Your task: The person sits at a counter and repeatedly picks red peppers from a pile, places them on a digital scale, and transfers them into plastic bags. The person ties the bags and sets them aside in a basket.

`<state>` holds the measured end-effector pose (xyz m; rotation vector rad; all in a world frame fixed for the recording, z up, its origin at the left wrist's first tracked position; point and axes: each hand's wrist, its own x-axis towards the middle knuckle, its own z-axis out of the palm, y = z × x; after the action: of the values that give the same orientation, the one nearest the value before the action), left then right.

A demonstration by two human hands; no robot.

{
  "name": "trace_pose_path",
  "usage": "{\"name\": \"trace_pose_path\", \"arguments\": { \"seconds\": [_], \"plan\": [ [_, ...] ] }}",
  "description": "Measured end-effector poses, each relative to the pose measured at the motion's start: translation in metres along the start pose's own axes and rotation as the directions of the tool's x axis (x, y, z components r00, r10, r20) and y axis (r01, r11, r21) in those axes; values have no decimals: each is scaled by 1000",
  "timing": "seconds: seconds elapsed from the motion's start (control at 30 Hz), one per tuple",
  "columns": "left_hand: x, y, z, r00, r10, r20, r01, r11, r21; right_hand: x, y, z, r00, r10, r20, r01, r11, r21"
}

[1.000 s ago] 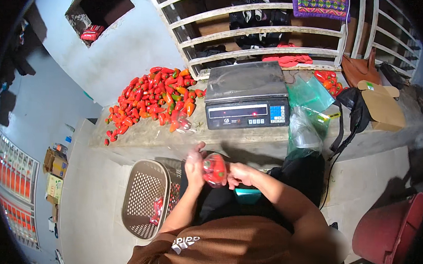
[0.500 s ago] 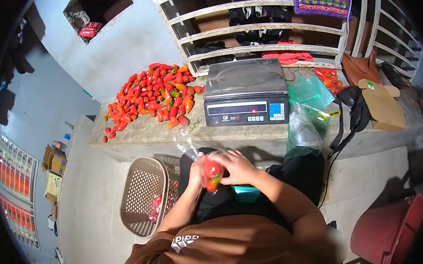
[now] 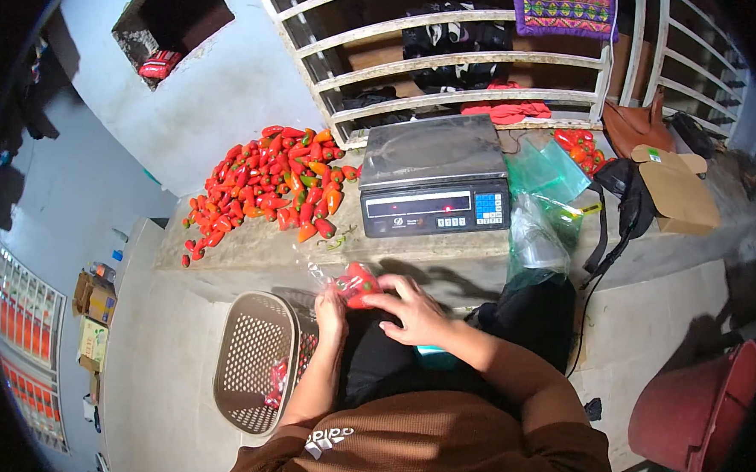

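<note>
A clear plastic bag of red peppers (image 3: 354, 284) sits between both hands, just below the concrete ledge (image 3: 249, 246). My left hand (image 3: 332, 305) grips it from underneath at the left. Over its right side my right hand (image 3: 410, 310) closes, fingers pinching the bag. A twisted plastic tail sticks up to the left of the peppers. Above on the ledge stands a grey digital scale (image 3: 433, 188) with a bare pan, and a heap of loose red peppers (image 3: 270, 183) lies to its left.
A tan plastic basket (image 3: 256, 362) holding a few bagged peppers stands on the floor at my left. Clear and green plastic bags (image 3: 543, 210), a cardboard box (image 3: 675, 187) and a black bag (image 3: 627, 206) lie right of the scale. A red bucket (image 3: 693, 415) is at the lower right.
The bag of peppers has shifted slightly left and down toward the basket side. My right hand turned over it, and the plastic tail now sticks out to the upper left.
</note>
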<state>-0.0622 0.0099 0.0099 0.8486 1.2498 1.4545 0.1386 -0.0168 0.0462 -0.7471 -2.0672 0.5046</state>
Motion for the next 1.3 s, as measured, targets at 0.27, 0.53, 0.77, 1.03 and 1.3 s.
{"name": "trace_pose_path", "arguments": {
  "seconds": [0.27, 0.53, 0.77, 1.03, 1.3],
  "plan": [
    [-26, 4, 29, 933, 219, 284, -355, 678, 644, -8, 25, 12, 944, 207, 259, -310, 823, 475],
    [-36, 24, 36, 811, 279, 514, -570, 571, 590, -19, 56, 38, 562, 245, 790, -654, -454, 606],
    [-37, 31, 44, 854, -9, 521, -39, 996, 82, -18, 42, 45, 650, 433, 625, -595, -222, 773],
    [-39, 35, 45, 696, -199, 690, 264, 964, 12, -4, 40, -4, 812, 356, 462, -538, 153, 829],
    [-49, -4, 47, 492, -580, 650, 381, 814, 439, -10, 50, 10, 779, 451, 437, -593, 302, 746]
  ]
}}
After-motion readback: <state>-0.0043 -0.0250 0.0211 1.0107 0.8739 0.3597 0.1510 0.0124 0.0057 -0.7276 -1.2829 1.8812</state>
